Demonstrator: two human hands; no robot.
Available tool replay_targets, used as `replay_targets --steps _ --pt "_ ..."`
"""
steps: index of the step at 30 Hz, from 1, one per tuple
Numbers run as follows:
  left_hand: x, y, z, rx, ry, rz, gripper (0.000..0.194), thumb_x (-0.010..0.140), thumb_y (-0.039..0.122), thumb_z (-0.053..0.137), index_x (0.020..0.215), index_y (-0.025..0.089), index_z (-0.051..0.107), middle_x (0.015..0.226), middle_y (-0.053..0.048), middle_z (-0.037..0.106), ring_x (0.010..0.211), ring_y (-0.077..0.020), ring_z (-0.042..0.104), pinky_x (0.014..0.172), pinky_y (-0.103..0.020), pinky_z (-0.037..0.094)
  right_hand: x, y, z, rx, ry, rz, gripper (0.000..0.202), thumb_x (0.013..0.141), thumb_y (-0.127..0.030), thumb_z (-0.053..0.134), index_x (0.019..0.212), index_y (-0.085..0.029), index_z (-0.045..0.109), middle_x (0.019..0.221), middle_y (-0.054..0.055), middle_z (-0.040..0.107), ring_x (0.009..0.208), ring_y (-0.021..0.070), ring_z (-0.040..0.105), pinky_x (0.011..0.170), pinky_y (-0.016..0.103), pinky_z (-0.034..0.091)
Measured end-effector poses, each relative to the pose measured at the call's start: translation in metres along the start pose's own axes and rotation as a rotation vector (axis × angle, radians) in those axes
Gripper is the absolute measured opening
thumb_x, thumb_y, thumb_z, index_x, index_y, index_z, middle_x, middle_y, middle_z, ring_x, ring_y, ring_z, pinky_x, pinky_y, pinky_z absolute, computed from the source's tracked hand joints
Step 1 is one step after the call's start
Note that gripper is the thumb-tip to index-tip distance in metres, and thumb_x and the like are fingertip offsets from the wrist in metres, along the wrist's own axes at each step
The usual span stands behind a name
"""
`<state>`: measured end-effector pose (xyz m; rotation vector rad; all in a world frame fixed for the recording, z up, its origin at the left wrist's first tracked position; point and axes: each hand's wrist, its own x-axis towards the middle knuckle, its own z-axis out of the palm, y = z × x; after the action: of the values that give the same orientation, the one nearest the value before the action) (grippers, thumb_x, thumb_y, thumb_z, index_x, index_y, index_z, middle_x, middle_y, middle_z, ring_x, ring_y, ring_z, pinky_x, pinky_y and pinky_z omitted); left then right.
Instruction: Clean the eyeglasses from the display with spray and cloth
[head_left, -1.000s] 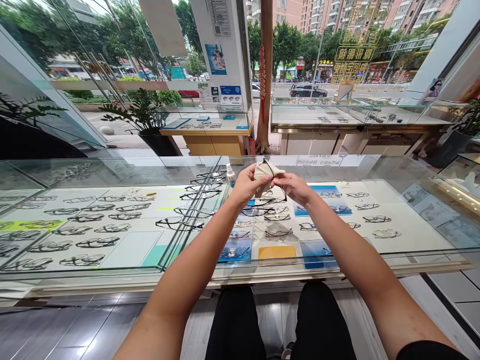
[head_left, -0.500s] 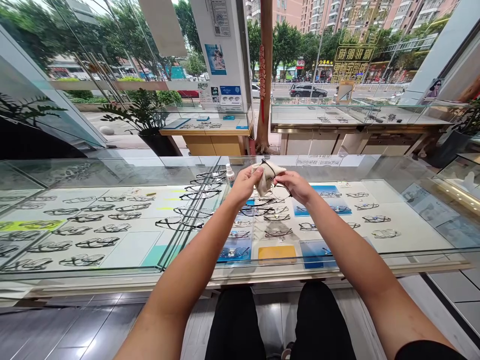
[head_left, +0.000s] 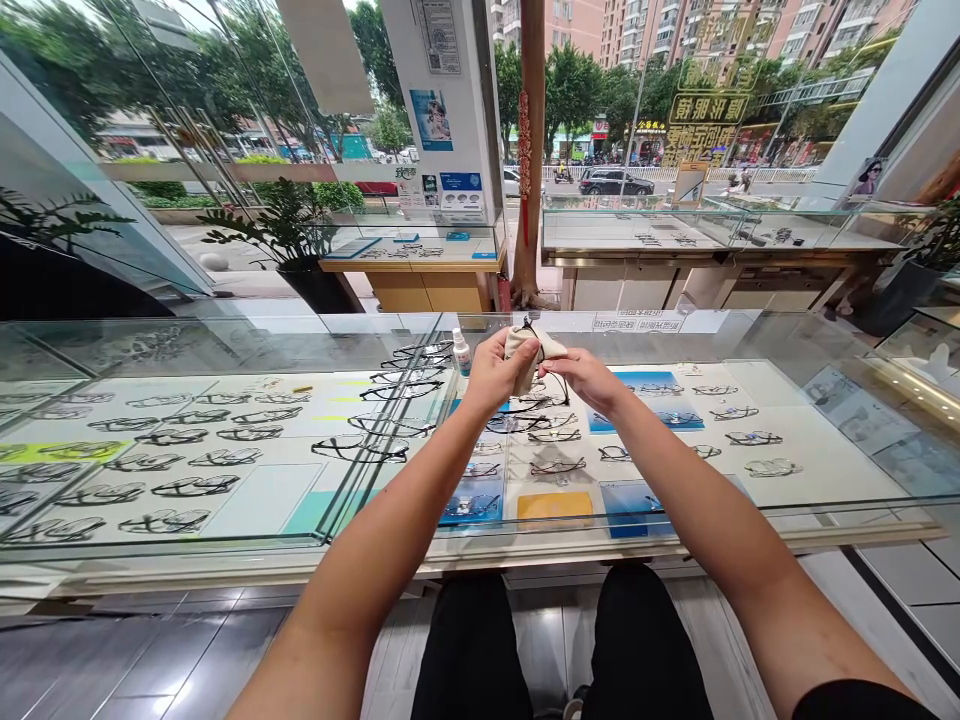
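Observation:
My left hand [head_left: 497, 372] is closed on a cream cleaning cloth [head_left: 523, 345], its thumb pressing the folds together. Wrapped partly in that cloth is a pair of dark-framed eyeglasses [head_left: 562, 388]; a thin temple shows below my fingers and a dark tip pokes out above the cloth. My right hand [head_left: 589, 376] pinches the glasses from the right side, fingers close together. The lenses are mostly hidden by cloth and fingers. Both hands are held above the glass counter. A white spray bottle [head_left: 460, 354] stands just left of my left hand.
Below me runs a glass display counter [head_left: 840, 470] with rows of eyeglasses inside. Several dark frames [head_left: 397, 392] lie on its top, left of my hands. A yellow card [head_left: 555, 505] is under the glass. Farther off are more display cases [head_left: 720, 230] and a potted plant [head_left: 281, 235].
My left thumb and the cloth have shifted slightly to the right, folding more over the glasses. The right hand's fingers have closed in, and the glasses have turned so less lens shows.

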<state>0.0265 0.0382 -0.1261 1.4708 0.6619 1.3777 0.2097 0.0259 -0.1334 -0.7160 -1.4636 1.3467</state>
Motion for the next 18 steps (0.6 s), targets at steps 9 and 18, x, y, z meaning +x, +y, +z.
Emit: replay_targets --steps 9,18 --pt "0.008 -0.011 -0.005 0.007 0.138 0.040 0.065 0.082 0.084 0.081 0.086 0.020 0.072 0.074 -0.002 0.072 0.070 -0.0158 0.067 0.065 -0.028 0.051 -0.001 -0.001 -0.001 0.110 0.049 0.046 0.036 0.070 -0.051 0.096 0.082 -0.022 0.079 0.091 0.003 0.072 0.100 0.0222 0.063 0.103 0.040 0.049" --pt "0.013 -0.003 -0.008 -0.071 0.236 0.084 0.054 0.085 0.069 0.084 0.110 0.023 0.075 0.104 -0.006 0.078 0.093 -0.0197 0.072 0.079 -0.029 0.056 0.003 -0.012 -0.017 0.206 0.193 -0.065 0.034 0.071 -0.049 0.096 0.079 -0.026 0.073 0.116 0.007 0.078 0.129 0.0260 0.066 0.111 0.037 0.052"
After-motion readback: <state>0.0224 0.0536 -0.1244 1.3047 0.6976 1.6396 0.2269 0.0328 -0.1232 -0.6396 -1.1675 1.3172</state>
